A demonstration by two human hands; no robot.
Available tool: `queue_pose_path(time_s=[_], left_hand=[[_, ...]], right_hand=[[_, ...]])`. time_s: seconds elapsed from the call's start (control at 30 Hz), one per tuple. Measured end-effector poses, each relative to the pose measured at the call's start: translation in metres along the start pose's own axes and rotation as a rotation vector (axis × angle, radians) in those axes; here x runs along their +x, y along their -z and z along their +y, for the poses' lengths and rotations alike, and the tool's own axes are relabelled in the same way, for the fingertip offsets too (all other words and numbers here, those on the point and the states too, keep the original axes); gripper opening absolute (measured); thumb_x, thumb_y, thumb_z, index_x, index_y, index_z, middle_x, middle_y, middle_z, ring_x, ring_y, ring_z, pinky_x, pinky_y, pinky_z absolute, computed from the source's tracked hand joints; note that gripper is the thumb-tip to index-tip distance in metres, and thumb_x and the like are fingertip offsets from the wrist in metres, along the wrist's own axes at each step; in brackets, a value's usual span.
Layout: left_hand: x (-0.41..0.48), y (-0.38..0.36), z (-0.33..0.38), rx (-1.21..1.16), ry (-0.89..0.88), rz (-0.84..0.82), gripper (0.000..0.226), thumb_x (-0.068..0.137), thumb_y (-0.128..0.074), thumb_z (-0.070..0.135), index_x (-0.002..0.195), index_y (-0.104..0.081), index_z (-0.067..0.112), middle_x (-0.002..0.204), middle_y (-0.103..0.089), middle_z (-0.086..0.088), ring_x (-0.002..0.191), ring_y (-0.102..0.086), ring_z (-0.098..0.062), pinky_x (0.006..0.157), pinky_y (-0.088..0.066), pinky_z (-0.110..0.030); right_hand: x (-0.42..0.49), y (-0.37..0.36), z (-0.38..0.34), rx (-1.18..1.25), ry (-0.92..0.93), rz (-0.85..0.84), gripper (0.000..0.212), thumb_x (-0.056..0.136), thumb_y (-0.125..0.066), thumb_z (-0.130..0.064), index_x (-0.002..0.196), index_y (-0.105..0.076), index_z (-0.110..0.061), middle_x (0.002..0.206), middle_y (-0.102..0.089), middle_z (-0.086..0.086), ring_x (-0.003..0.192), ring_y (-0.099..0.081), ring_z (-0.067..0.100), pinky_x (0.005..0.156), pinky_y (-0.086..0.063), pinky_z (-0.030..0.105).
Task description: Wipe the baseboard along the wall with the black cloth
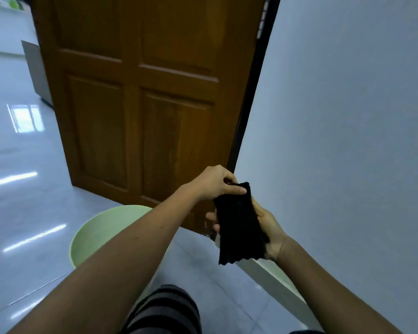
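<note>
I'm crouching over a glossy pale tiled floor [29,213], window glare streaking across it out past my left forearm. Straight beyond my hands a brown panelled wooden door [140,100] is standing open, and a plain pale wall [343,116] is running along on the outer side of my right hand. The white baseboard [270,273] is sitting just below my grip, at the foot of that wall, and the cloth isn't touching it. Under my left forearm a light green basin [99,232] is resting on the floor; I can't tell what's inside. My right hand [268,227] is cupping the folded black cloth [239,225] from beneath, fingers curled round its edge, while my left hand [215,182] is pinching its top end between thumb and fingers.
</note>
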State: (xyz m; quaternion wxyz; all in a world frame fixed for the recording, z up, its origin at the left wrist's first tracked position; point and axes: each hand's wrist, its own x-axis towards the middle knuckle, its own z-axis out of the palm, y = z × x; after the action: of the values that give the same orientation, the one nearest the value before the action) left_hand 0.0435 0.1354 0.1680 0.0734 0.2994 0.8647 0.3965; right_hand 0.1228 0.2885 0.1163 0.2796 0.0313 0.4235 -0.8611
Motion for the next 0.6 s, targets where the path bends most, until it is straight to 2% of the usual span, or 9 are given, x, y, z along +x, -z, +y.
queue_pose_path(time_s=[0.07,0.13,0.2,0.27,0.37,0.43,0.53,0.57,0.6], left_hand=[[0.021,-0.021,-0.022,-0.049,-0.005,0.000,0.029,0.085,-0.065,0.040,0.098,-0.070,0.015,0.095,-0.067,-0.001,0.091,-0.061,-0.011,0.064,-0.044,-0.016],[0.046,-0.054,-0.054,-0.141,0.014,0.037,0.033,0.087,-0.063,0.040,0.111,-0.066,0.017,0.101,-0.065,0.000,0.093,-0.060,-0.012,0.069,-0.046,-0.016],[0.070,-0.095,-0.097,-0.198,0.069,0.109,0.046,0.090,-0.057,0.043,0.132,-0.050,0.025,0.112,-0.059,0.001,0.096,-0.059,-0.013,0.079,-0.050,-0.024],[0.086,-0.136,-0.146,-0.203,0.170,0.122,0.053,0.094,-0.050,0.042,0.142,-0.035,0.026,0.125,-0.055,-0.003,0.105,-0.057,-0.019,0.092,-0.049,-0.039],[0.091,-0.201,-0.228,-0.076,0.376,0.000,0.053,0.097,-0.047,0.032,0.145,-0.029,0.019,0.142,-0.045,-0.009,0.126,-0.047,-0.026,0.105,-0.040,-0.041],[0.076,-0.237,-0.275,0.084,0.469,-0.059,0.054,0.097,-0.045,0.034,0.146,-0.027,0.020,0.148,-0.039,-0.007,0.132,-0.042,-0.024,0.108,-0.036,-0.036],[0.061,-0.286,-0.336,0.300,0.511,-0.158,0.057,0.098,-0.038,0.039,0.149,-0.021,0.019,0.155,-0.027,-0.006,0.140,-0.029,-0.023,0.114,-0.025,-0.035],[0.058,-0.293,-0.350,0.385,0.500,-0.191,0.058,0.099,-0.035,0.040,0.150,-0.018,0.018,0.158,-0.019,-0.007,0.144,-0.020,-0.024,0.116,-0.019,-0.037],[0.054,-0.300,-0.361,0.453,0.482,-0.220,0.060,0.099,-0.032,0.042,0.151,-0.014,0.017,0.160,-0.010,-0.008,0.146,-0.012,-0.024,0.117,-0.013,-0.039]], right_hand=[[0.009,0.023,-0.006,-0.002,0.001,0.065,0.066,0.090,-0.037,-0.060,0.121,-0.066,-0.009,0.114,-0.067,0.020,0.084,-0.069,0.029,0.081,-0.056,0.040],[0.028,0.064,0.001,0.033,-0.007,0.122,0.065,0.090,-0.038,-0.059,0.116,-0.068,-0.008,0.103,-0.069,0.018,0.078,-0.067,0.027,0.080,-0.054,0.040],[0.047,0.110,0.020,0.080,-0.041,0.201,0.068,0.089,-0.039,-0.061,0.120,-0.066,-0.006,0.103,-0.069,0.018,0.081,-0.067,0.031,0.077,-0.056,0.042],[0.066,0.156,0.043,0.160,-0.089,0.285,0.068,0.088,-0.042,-0.061,0.122,-0.065,-0.007,0.109,-0.069,0.019,0.080,-0.069,0.033,0.072,-0.059,0.043],[0.099,0.221,0.066,0.120,-0.130,0.477,0.059,0.089,-0.045,-0.056,0.120,-0.065,-0.010,0.109,-0.071,0.014,0.066,-0.070,0.024,0.062,-0.060,0.034],[0.117,0.239,0.068,-0.211,-0.194,0.578,0.055,0.092,-0.042,-0.056,0.115,-0.065,-0.012,0.095,-0.070,0.007,0.060,-0.065,0.015,0.052,-0.053,0.025],[0.160,0.270,0.067,-0.958,-0.180,0.628,0.039,0.096,-0.044,-0.044,0.097,-0.065,-0.011,0.082,-0.065,0.004,0.064,-0.060,0.014,0.062,-0.047,0.027],[0.176,0.277,0.065,-1.224,-0.139,0.591,0.032,0.097,-0.044,-0.039,0.101,-0.062,-0.012,0.084,-0.063,0.005,0.069,-0.060,0.016,0.065,-0.046,0.028],[0.193,0.284,0.067,-1.548,-0.104,0.521,0.031,0.098,-0.043,-0.036,0.113,-0.057,-0.013,0.091,-0.061,0.007,0.077,-0.061,0.020,0.067,-0.046,0.030]])
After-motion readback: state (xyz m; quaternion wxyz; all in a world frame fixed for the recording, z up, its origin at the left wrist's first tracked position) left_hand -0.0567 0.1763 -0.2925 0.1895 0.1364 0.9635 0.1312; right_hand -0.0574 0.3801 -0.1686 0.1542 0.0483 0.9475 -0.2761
